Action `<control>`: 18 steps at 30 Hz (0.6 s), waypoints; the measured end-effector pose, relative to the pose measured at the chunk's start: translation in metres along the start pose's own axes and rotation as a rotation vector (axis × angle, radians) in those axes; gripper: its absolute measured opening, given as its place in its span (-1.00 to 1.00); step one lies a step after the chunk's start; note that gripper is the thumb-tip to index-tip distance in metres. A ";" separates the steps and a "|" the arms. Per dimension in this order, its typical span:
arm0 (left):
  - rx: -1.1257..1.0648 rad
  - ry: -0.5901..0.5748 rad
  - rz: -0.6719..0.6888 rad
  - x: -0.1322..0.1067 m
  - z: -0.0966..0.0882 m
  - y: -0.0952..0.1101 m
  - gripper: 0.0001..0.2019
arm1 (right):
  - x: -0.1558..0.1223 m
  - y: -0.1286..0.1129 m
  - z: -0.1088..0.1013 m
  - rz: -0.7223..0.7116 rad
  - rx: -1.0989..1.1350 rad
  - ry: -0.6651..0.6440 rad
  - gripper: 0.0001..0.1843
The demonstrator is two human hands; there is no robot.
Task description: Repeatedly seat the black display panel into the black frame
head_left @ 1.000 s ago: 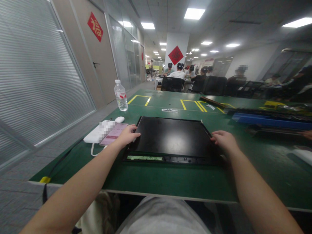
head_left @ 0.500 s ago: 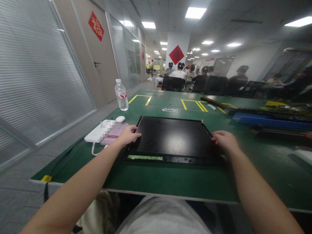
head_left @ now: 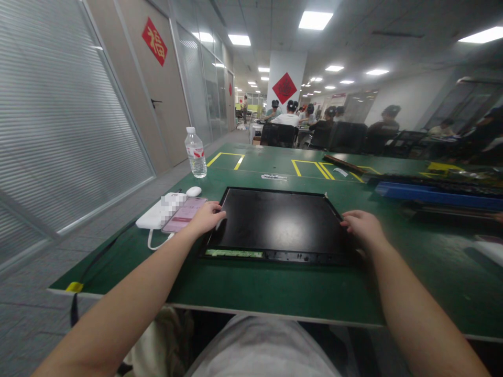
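Note:
A flat black display panel (head_left: 279, 222) lies face up on the green table (head_left: 275, 288) in front of me. Along its near edge runs a strip with a green circuit board (head_left: 233, 253). My left hand (head_left: 205, 218) grips the panel's left edge, thumb on top and fingers curled under the side. My right hand (head_left: 362, 226) holds the right edge the same way, fingers bent over the rim. Both forearms reach in from the bottom of the view.
Left of the panel lie a phone (head_left: 184, 214), a white power bank (head_left: 157, 215) with cable and a white mouse (head_left: 193, 191). A water bottle (head_left: 195, 153) stands further back. Blue and black long parts (head_left: 436, 196) sit at right. Several people sit at desks beyond.
Almost nothing differs. My hands stay on the panel's two side edges; the left thumb has shifted very slightly.

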State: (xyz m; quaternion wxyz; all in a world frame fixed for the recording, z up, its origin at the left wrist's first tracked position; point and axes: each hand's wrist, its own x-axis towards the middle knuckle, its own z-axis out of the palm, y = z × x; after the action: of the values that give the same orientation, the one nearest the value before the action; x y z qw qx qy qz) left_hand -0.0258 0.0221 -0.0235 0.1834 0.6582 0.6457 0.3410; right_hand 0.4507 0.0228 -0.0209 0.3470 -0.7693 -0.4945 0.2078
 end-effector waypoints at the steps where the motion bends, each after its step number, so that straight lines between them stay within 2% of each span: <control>1: 0.011 0.009 0.001 0.000 0.000 0.000 -0.82 | -0.001 -0.001 0.000 -0.003 -0.004 0.000 -0.69; 7: 0.075 -0.036 0.040 0.002 -0.002 -0.003 -0.73 | -0.002 -0.002 0.000 -0.001 0.015 0.000 -0.68; 11: 0.101 -0.025 0.028 0.003 -0.002 -0.005 -0.61 | -0.002 -0.002 0.000 0.004 0.011 -0.001 -0.69; 18: 0.120 -0.022 0.038 0.004 -0.002 -0.007 -0.62 | -0.001 0.000 0.000 -0.018 0.002 0.005 -0.72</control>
State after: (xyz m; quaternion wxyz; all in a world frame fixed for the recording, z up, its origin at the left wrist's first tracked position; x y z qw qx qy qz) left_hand -0.0326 0.0262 -0.0265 0.1442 0.6838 0.6505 0.2976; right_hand 0.4499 0.0224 -0.0208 0.3509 -0.7648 -0.5006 0.2034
